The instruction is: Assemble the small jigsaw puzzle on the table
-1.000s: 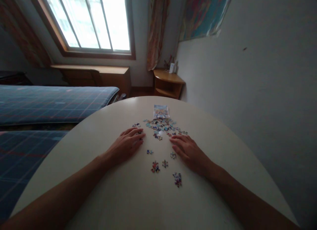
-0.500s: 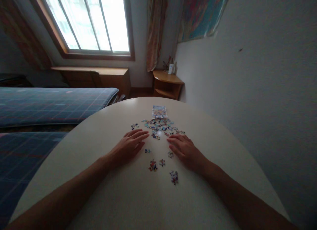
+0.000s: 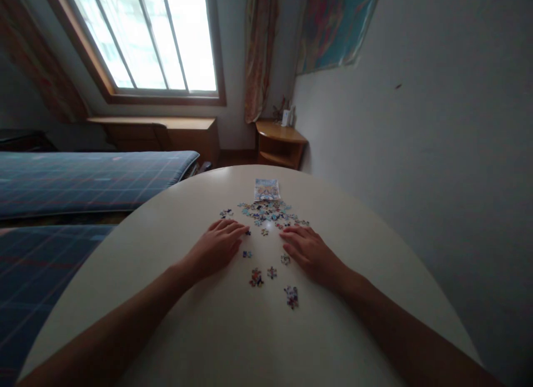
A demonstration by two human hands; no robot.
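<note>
My left hand (image 3: pixel 220 242) lies palm down with its fingers stretched out, and a dark jigsaw piece (image 3: pixel 248 232) shows at its fingertips. Opposite it, my right hand (image 3: pixel 310 249) rests low over the table, fingers outstretched, beside a pale jigsaw piece (image 3: pixel 285 259). A yellowish piece (image 3: pixel 265 232) lies between the hands. Beyond them spreads a pile of loose jigsaw pieces (image 3: pixel 270 212). Nearer to me are a blue piece (image 3: pixel 247 254), a small piece (image 3: pixel 272 272), a reddish joined cluster (image 3: pixel 256 278) and a purplish cluster (image 3: pixel 292 297).
A small picture sheet (image 3: pixel 267 190) lies behind the pile on the round white table (image 3: pixel 200 331). More pieces (image 3: pixel 226 213) sit left of the pile. A plaid mattress (image 3: pixel 91 179) is to the left, a wall (image 3: pixel 437 170) to the right, and a corner shelf (image 3: pixel 281 132) behind.
The dark piece has slid left, away from the yellowish one, with my left fingertips at it. My right hand has hardly moved. The view has shifted slightly.
</note>
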